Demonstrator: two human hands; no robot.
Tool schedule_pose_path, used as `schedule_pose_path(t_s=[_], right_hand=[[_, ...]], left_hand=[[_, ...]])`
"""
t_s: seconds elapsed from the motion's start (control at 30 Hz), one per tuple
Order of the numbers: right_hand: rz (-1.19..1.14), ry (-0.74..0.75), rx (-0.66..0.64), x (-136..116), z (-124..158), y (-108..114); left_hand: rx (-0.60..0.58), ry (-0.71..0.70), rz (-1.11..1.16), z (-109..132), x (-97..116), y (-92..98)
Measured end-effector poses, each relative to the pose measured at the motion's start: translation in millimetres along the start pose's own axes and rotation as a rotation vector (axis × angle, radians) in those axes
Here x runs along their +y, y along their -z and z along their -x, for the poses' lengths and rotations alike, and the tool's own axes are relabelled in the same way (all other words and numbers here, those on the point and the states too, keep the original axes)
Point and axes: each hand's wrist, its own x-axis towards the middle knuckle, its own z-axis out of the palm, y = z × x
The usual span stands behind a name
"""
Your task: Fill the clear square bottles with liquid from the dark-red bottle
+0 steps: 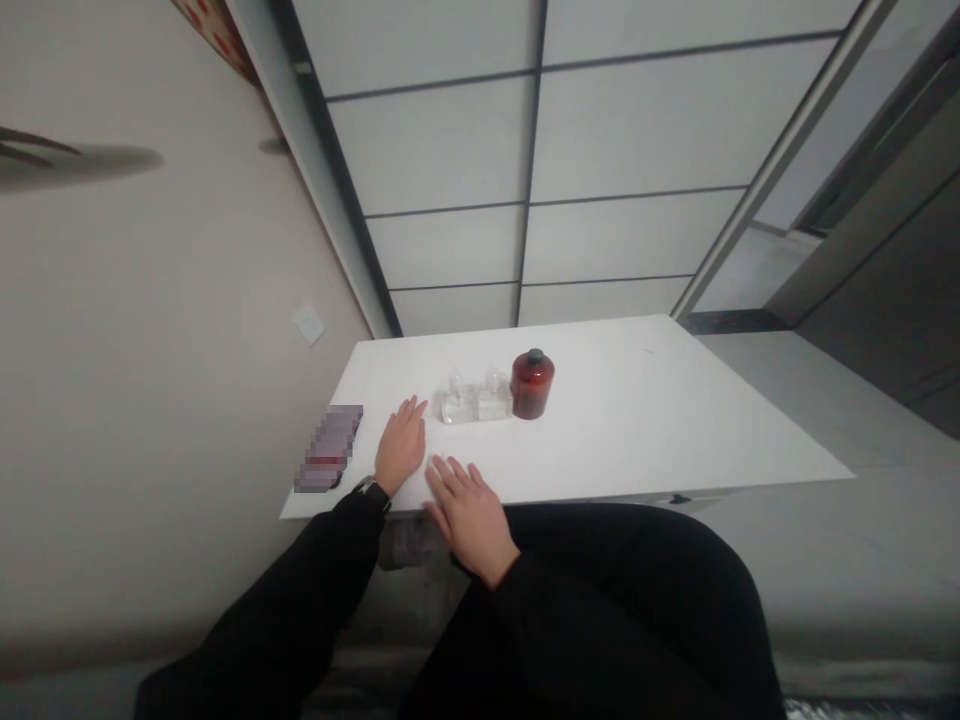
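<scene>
Two clear bottles stand side by side on a white table (637,420): the left clear bottle (458,403) and the right clear bottle (494,400). Touching or almost touching the right one is a reddish-brown bottle (532,388) with a dark cap. My left hand (402,445) rests on the tabletop just left of the clear bottles, fingers stretched out, holding nothing. Nearer the front edge, my right hand (469,510) lies with its fingers spread on the table and its palm near the edge. It holds nothing either.
A blurred-out flat object, perhaps a phone (330,450), lies at the table's left edge. Beside it rises a pale wall (187,350) with a socket plate (308,325). White panelled doors (450,140) stand behind the table. My legs (637,600) are at the front edge.
</scene>
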Motion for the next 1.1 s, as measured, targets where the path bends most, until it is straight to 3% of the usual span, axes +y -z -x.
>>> schedule_pose_path(t_s=[0.1, 0.23, 0.33, 0.43, 0.63, 0.7, 0.77, 0.87, 1.03, 1.1], right_hand=[[0.070, -0.174, -0.002, 67, 21, 34], [0.207, -0.565, 0.060, 165, 56, 87], [0.261, -0.686, 0.097, 190, 64, 97], [0.278, -0.647, 0.131, 158, 48, 72], [0.186, -0.194, 0.039, 25, 2, 1], [0.153, -0.043, -0.013, 4, -3, -3], [0.141, 0.013, -0.061, 11, 1, 6], [0.173, -0.119, -0.105, 72, 19, 39], [0.315, -0.632, -0.104, 230, 65, 118], [0.376, -0.794, -0.070, 280, 78, 142]], left_hand=[[0.007, 0.064, -0.039, 2, 3, 0.6], [-0.006, 0.108, -0.069, 1, 8, 0.7], [-0.022, 0.106, -0.077, 0, 11, 1.7], [-0.029, 0.105, -0.077, -1, 12, 3.0], [-0.025, 0.105, -0.075, -2, 11, 7.0], [-0.022, 0.100, -0.079, -3, 11, 9.0], [-0.024, 0.095, -0.081, -3, 10, 10.5], [-0.031, 0.090, -0.078, -4, 10, 10.7], [-0.024, 0.092, -0.066, -6, 9, 7.0], [-0.012, 0.096, -0.062, -6, 8, 5.9]])
